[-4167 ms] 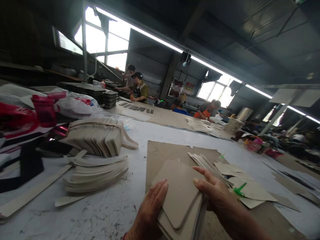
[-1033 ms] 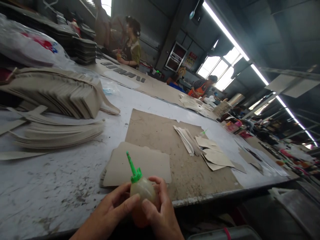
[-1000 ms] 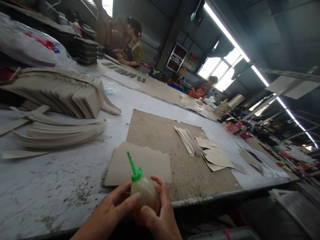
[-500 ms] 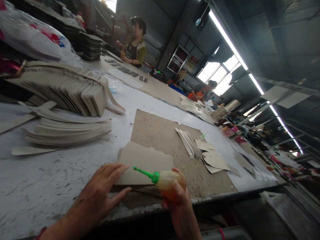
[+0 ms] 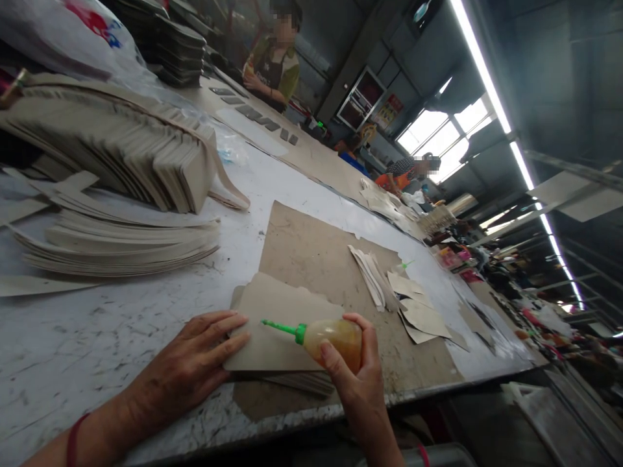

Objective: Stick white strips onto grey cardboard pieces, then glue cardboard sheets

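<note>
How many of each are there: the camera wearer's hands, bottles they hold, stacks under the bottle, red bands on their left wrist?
Left hand and right hand: 2
Green-nozzled squeeze bottle: 1
Stack of flat beige pieces: 1
Red wristband: 1
Total: 5

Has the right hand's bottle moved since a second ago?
Yes: against the brown sheet, the bottle has moved right and up in view, its green nozzle pointing left.

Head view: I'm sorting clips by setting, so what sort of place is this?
Probably a factory workshop: a long worktable, a row of cut pieces and an aproned co-worker suggest it.
</note>
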Demonstrator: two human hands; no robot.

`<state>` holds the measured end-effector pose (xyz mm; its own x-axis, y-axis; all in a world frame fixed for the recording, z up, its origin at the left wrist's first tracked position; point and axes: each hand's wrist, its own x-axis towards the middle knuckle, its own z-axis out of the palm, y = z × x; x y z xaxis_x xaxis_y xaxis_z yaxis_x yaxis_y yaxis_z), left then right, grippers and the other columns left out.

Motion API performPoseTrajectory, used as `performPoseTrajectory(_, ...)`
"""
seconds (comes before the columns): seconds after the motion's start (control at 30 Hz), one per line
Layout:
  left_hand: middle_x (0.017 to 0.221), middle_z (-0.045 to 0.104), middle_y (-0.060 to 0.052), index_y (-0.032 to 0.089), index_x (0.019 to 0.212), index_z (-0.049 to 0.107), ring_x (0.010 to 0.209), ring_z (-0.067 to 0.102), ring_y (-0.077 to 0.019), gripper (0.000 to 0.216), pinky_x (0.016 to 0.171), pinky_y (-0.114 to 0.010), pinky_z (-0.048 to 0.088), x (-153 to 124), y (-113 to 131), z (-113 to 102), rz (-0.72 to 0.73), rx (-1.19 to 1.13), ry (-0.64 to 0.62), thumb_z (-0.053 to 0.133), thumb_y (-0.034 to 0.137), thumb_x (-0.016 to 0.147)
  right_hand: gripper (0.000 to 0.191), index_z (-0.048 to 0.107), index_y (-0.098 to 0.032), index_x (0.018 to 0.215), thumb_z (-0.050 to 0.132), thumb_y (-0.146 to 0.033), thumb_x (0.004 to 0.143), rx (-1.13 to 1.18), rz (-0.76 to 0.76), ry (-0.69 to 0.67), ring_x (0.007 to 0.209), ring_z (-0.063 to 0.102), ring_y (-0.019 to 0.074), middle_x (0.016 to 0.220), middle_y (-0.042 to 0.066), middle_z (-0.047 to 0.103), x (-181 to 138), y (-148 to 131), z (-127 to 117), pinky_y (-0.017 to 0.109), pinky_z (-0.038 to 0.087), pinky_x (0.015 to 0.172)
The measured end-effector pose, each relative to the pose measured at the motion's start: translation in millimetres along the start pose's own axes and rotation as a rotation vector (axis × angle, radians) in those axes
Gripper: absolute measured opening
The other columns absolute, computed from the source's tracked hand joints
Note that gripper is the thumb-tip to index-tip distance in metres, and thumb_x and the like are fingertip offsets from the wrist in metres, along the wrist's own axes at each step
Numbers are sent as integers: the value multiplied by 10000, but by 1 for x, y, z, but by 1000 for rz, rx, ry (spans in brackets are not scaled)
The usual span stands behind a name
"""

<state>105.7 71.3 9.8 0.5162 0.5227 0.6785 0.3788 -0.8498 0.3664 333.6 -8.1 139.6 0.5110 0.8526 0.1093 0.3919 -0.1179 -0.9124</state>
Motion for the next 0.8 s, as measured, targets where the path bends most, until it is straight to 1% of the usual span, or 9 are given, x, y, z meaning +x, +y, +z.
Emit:
performPoseTrajectory(0.13,1378,517,-60,198,1279,554,1330,412,-209,367,1160,-325,310,0,3,0,-12,-14,4,512,74,936,516,531,-229,1132,762,-484,748,4,29,-2,752,620,182,916,11,630,5,0,-1,284,537,649)
performPoseTrajectory(0.33,1407,488,-72,184,1305,540,1364,398,-217,464,1176,-335,309,3,5,-2,-2,15,16,481,-27,895,578,510,-224,1132,776,-546,732,82,138,-20,671,600,165,838,0,641,7,5,-3,212,415,446)
performPoseTrajectory(0.43,1402,484,-87,186,1271,572,1351,416,-245,441,1169,-382,320,5,13,-11,13,16,69,531,4,872,592,526,-224,1123,800,-543,705,213,215,2,594,563,140,790,-26,623,6,6,-3,200,411,412)
performPoseTrajectory(0.5,1323,534,-83,186,1196,612,1295,469,-236,389,1143,-382,359,6,23,-17,5,-32,120,546,25,848,569,554,-217,1093,806,-542,700,365,298,-19,556,547,124,773,-31,622,4,7,-4,193,406,395)
performPoseTrajectory(0.57,1215,603,-58,209,1148,625,1204,542,-191,333,1099,-322,424,8,38,-23,-71,-87,150,546,75,854,539,593,-200,1035,815,-552,693,502,418,-71,534,556,118,768,-15,645,1,8,-4,195,416,396)
performPoseTrajectory(0.63,1174,657,-37,246,1210,590,1111,618,-161,328,1006,-245,510,11,54,-23,-211,-175,121,580,214,884,514,627,-182,984,813,-570,702,605,538,-142,535,582,125,763,10,670,-4,10,-2,199,429,405)
performPoseTrajectory(0.67,1175,680,-30,269,1268,553,1055,657,-156,389,934,-219,553,13,61,-22,-283,-247,92,610,308,885,505,640,-174,969,803,-579,716,646,584,-182,537,591,129,751,19,676,-8,11,0,199,433,408)
performPoseTrajectory(0.73,1188,707,-28,306,1355,479,976,711,-167,551,830,-222,602,19,73,-16,-417,-487,23,650,473,859,520,663,-155,966,777,-608,740,706,649,-286,538,600,133,731,38,683,-18,11,5,201,442,414)
performPoseTrajectory(0.8,1161,730,-39,313,1344,488,956,731,-194,563,803,-272,621,26,81,-8,-551,-830,-11,632,558,857,589,672,-133,997,745,-659,742,721,687,-392,551,616,143,744,66,696,-29,10,11,219,475,444)
